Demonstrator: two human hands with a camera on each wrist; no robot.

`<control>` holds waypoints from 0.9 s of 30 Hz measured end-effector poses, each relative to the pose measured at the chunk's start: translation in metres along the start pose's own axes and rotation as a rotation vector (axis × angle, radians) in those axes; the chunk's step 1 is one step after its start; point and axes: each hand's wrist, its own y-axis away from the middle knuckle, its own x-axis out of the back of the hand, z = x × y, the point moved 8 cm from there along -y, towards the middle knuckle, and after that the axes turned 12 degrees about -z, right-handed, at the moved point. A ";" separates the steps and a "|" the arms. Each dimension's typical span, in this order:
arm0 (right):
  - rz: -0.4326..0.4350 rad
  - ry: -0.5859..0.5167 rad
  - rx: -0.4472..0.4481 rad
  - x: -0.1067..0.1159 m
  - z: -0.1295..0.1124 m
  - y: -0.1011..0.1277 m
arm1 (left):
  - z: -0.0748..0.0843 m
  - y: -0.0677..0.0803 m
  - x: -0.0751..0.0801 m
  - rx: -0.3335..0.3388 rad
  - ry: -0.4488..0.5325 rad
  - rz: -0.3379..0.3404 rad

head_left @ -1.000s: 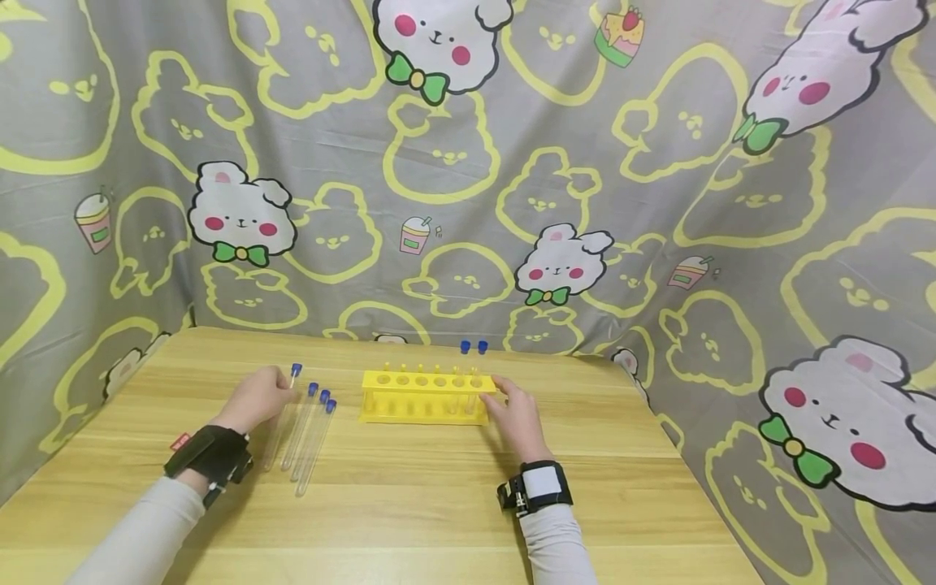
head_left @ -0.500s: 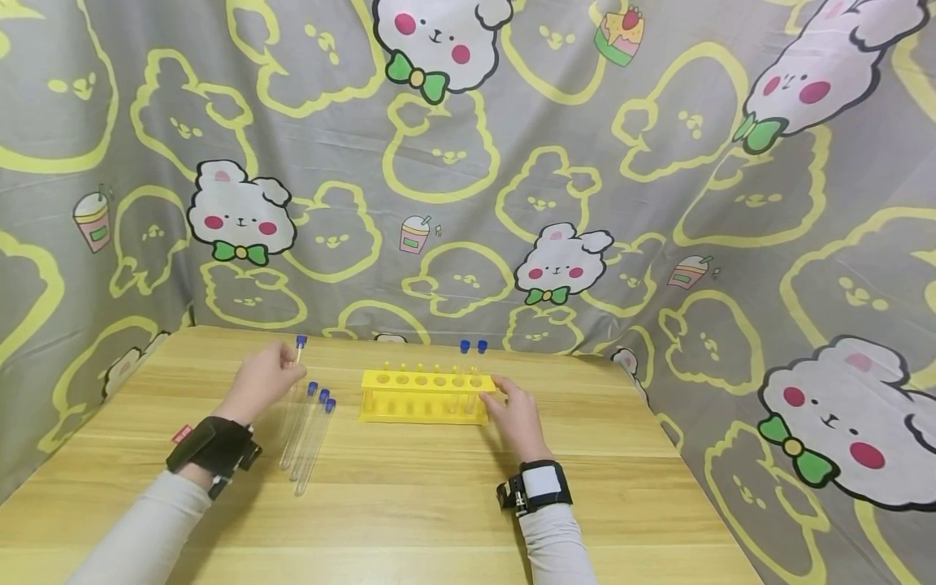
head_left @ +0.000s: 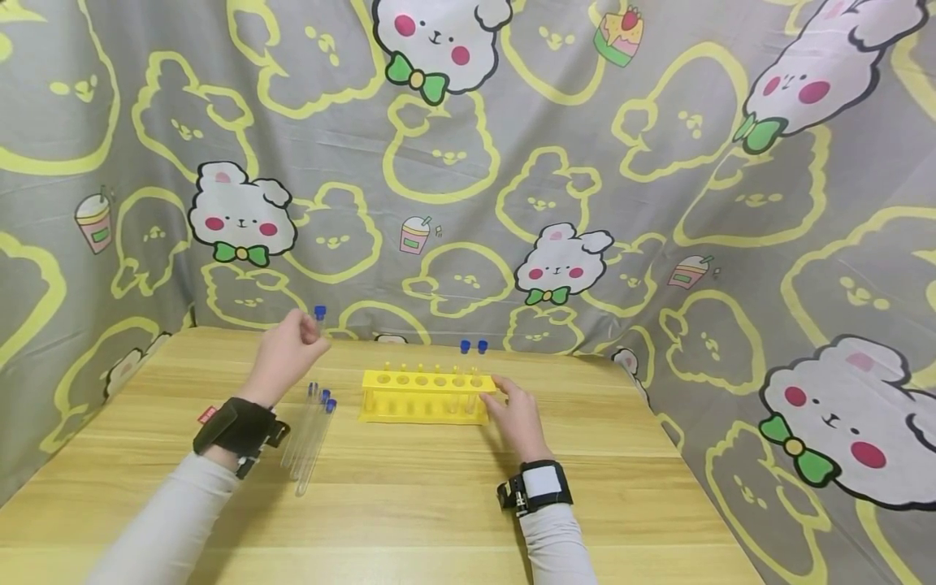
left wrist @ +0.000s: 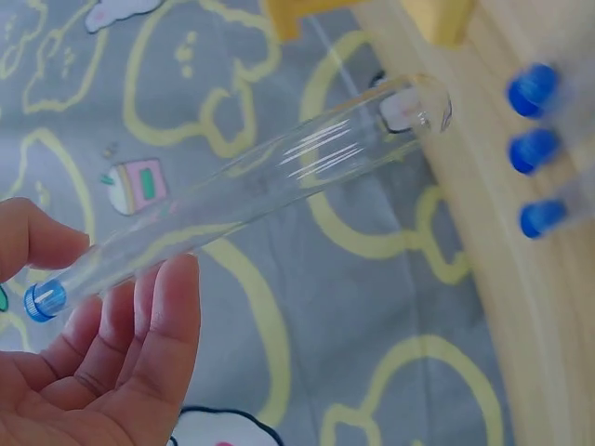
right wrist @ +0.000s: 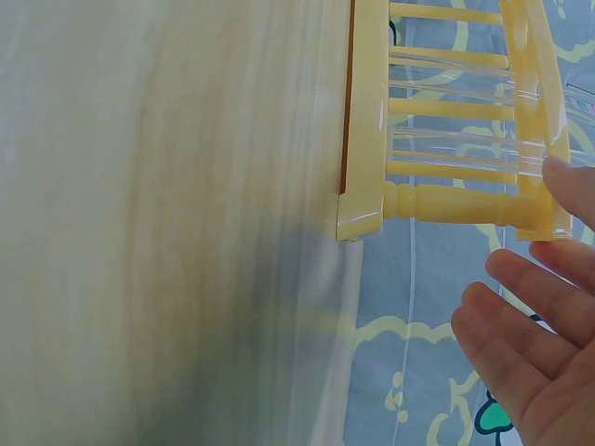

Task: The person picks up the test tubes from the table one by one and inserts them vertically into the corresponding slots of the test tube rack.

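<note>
My left hand [head_left: 287,353] pinches a clear test tube [left wrist: 279,172] just below its blue cap, above the table. In the left wrist view, the tube slants with its rounded end away from the palm. My right hand [head_left: 517,414] holds the right end of a yellow test tube rack [head_left: 429,390], thumb and index finger at the top plate; the other fingers extend loosely. Two blue-capped tubes [head_left: 465,347] stand upright in the rack's rightmost holes. Near my left forearm lie 3 more capped tubes [head_left: 314,455], side by side on the table.
The wooden table [head_left: 409,504] carries the rack near its middle. A grey curtain [head_left: 468,203] with yellow outlines and white rabbits hangs behind and along both sides. Black straps [head_left: 237,429] with small cameras sit on both wrists.
My left hand has lifted one test tube from beside the others and moved it up and to the right. The right hand and the rack have stayed in place.
</note>
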 end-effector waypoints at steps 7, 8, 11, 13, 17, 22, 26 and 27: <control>-0.010 -0.005 -0.010 -0.001 0.000 0.000 | 0.026 -0.007 -0.006 -0.051 0.072 0.000; -0.012 -0.004 -0.012 -0.001 0.001 0.000 | 0.030 -0.008 -0.007 -0.060 0.080 0.007; -0.015 0.002 -0.023 -0.001 0.002 0.000 | 0.043 -0.011 -0.009 -0.096 0.098 0.032; -0.016 0.002 -0.024 -0.001 0.002 0.000 | 0.051 -0.012 -0.011 -0.119 0.118 0.049; -0.018 -0.002 -0.023 0.000 0.002 -0.001 | 0.066 -0.015 -0.017 -0.153 0.171 0.075; -0.014 -0.002 -0.020 0.000 0.003 0.000 | 0.082 -0.021 -0.035 -0.190 0.255 0.062; -0.015 -0.001 -0.016 0.000 0.002 0.000 | 0.092 -0.024 -0.054 -0.212 0.306 0.041; -0.016 0.001 -0.014 -0.001 0.002 0.000 | 0.094 -0.024 -0.059 -0.217 0.317 0.040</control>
